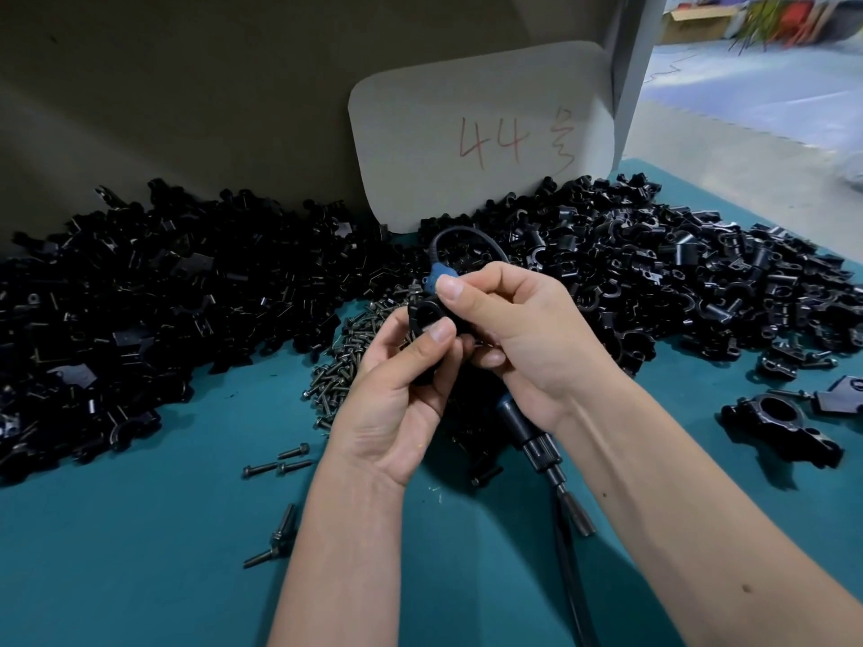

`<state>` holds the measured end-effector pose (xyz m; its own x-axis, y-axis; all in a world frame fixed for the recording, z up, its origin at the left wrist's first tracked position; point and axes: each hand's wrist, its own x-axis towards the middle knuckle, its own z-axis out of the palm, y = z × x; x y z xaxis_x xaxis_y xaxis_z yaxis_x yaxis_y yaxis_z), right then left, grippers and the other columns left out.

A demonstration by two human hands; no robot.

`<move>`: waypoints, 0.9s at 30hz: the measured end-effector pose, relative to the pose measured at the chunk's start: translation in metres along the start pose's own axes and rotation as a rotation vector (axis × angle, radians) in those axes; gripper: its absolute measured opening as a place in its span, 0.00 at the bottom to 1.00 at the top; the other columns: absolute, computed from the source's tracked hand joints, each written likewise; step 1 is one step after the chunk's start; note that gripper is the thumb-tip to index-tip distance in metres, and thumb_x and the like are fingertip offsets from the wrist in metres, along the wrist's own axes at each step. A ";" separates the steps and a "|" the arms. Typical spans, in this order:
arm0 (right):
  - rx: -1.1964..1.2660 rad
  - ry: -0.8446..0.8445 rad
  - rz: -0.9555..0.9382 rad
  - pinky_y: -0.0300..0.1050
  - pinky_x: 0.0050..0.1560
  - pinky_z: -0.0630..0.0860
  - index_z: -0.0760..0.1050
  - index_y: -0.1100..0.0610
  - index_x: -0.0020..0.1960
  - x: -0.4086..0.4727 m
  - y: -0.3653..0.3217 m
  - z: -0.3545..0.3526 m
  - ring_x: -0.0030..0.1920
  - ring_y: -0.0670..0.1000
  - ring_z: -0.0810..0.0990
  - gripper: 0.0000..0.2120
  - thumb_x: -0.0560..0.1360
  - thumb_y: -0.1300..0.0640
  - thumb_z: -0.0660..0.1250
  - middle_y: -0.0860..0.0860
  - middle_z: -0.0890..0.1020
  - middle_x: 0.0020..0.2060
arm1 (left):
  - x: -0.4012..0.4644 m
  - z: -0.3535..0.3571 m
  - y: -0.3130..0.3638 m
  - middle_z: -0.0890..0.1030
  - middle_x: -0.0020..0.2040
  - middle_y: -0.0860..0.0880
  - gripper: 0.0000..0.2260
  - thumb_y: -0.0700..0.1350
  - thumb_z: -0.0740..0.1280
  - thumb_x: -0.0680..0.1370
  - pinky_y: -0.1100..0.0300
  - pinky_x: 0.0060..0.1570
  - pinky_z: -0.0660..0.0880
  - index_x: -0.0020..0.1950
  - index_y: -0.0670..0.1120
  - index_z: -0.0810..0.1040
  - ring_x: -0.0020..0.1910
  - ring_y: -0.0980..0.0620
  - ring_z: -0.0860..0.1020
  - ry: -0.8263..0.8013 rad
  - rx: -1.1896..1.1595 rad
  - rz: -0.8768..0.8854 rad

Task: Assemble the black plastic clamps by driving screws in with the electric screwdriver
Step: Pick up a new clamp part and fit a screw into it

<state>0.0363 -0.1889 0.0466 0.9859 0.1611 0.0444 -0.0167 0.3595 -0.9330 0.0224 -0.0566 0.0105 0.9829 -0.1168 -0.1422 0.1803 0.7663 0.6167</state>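
Seen from the head camera, both bare forearms reach in from the near edge and meet above the middle of the teal-covered table [140,553]. The left hand [397,394] is turned palm toward the camera, wrist bent slightly back, with its thumb and curled fingers pinching a black plastic clamp piece [427,319] from below and from the left. The right hand [518,338] comes in from the right with its back facing up, its fingers curled down; its thumb presses on the top of the same clamp piece, beside a small blue part [441,276] from which a black cord loops away to the far side. The black electric screwdriver [537,441] lies slanted under the right palm and wrist, its bit end pointing to the near right; whether the right hand's lower fingers actually grip it cannot be told.

Just beyond and left of the hands lies a heap of dark metal screws [348,361], with a few loose ones nearer on the cloth. A large pile of black clamp parts [140,296] spreads across the far left, and another pile [677,273] across the far right. An assembled black clamp [780,424] sits alone at the right. A grey card with red "44" writing [481,137] leans upright at the far middle.
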 end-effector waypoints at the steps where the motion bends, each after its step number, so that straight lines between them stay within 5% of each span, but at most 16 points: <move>1: -0.008 0.019 -0.002 0.34 0.24 0.63 0.75 0.54 0.39 0.000 0.001 -0.001 0.28 0.44 0.71 0.11 0.71 0.57 0.77 0.48 0.76 0.31 | 0.001 0.000 -0.001 0.86 0.50 0.42 0.37 0.34 0.78 0.64 0.66 0.41 0.82 0.73 0.40 0.73 0.43 0.51 0.85 0.009 0.000 0.010; 4: -0.034 -0.052 0.009 0.35 0.26 0.64 0.82 0.56 0.47 -0.002 -0.001 -0.002 0.29 0.44 0.69 0.04 0.79 0.56 0.72 0.49 0.73 0.33 | 0.000 -0.002 0.001 0.86 0.47 0.43 0.32 0.33 0.80 0.63 0.66 0.40 0.82 0.66 0.39 0.76 0.42 0.51 0.86 -0.003 -0.031 0.023; 6: -0.065 -0.096 0.012 0.36 0.27 0.67 0.86 0.55 0.54 -0.002 -0.002 -0.003 0.31 0.45 0.68 0.08 0.83 0.56 0.67 0.48 0.74 0.31 | -0.001 -0.004 0.003 0.87 0.46 0.43 0.30 0.33 0.81 0.60 0.66 0.40 0.81 0.61 0.41 0.79 0.41 0.51 0.86 0.002 -0.041 0.027; 9: -0.083 -0.079 -0.018 0.36 0.27 0.69 0.87 0.54 0.48 -0.002 0.000 0.001 0.31 0.46 0.71 0.10 0.82 0.59 0.68 0.47 0.79 0.30 | -0.002 -0.006 0.005 0.86 0.45 0.43 0.27 0.35 0.81 0.58 0.66 0.40 0.82 0.57 0.43 0.83 0.40 0.53 0.85 -0.011 -0.025 0.027; 13: 0.015 -0.046 0.015 0.34 0.25 0.67 0.83 0.56 0.41 -0.001 0.002 0.002 0.28 0.45 0.74 0.05 0.73 0.58 0.76 0.48 0.79 0.29 | -0.003 -0.004 0.004 0.86 0.44 0.45 0.37 0.34 0.79 0.63 0.66 0.41 0.81 0.71 0.40 0.73 0.39 0.53 0.85 0.000 0.035 0.058; 15: 0.028 -0.014 0.029 0.34 0.23 0.64 0.77 0.56 0.39 0.001 0.004 0.000 0.28 0.45 0.72 0.10 0.67 0.54 0.78 0.50 0.78 0.30 | -0.003 -0.003 0.001 0.85 0.44 0.44 0.39 0.33 0.76 0.67 0.65 0.42 0.82 0.77 0.38 0.68 0.41 0.52 0.85 -0.006 0.063 0.071; 18: 0.003 0.002 0.035 0.35 0.24 0.64 0.77 0.55 0.41 0.001 0.006 -0.001 0.29 0.45 0.70 0.11 0.69 0.52 0.77 0.57 0.75 0.36 | -0.002 -0.002 -0.002 0.85 0.45 0.43 0.38 0.34 0.75 0.66 0.64 0.43 0.82 0.76 0.38 0.68 0.43 0.51 0.85 0.002 0.067 0.072; 22: 0.015 -0.083 0.020 0.35 0.28 0.67 0.86 0.57 0.54 0.000 0.007 -0.004 0.31 0.43 0.68 0.08 0.81 0.56 0.69 0.44 0.74 0.28 | -0.001 -0.005 0.005 0.85 0.45 0.45 0.29 0.34 0.75 0.67 0.67 0.41 0.81 0.68 0.41 0.74 0.40 0.54 0.85 -0.011 0.037 0.088; 27: -0.018 0.026 -0.044 0.35 0.26 0.66 0.87 0.57 0.45 0.001 0.012 0.005 0.28 0.42 0.68 0.06 0.79 0.60 0.72 0.47 0.75 0.30 | -0.004 -0.003 0.005 0.85 0.46 0.44 0.33 0.34 0.75 0.67 0.66 0.41 0.81 0.72 0.38 0.71 0.39 0.54 0.84 0.006 0.081 0.102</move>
<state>0.0364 -0.1800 0.0372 0.9896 0.1219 0.0766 0.0295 0.3495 -0.9365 0.0192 -0.0502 0.0117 0.9961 -0.0368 -0.0804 0.0822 0.7205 0.6886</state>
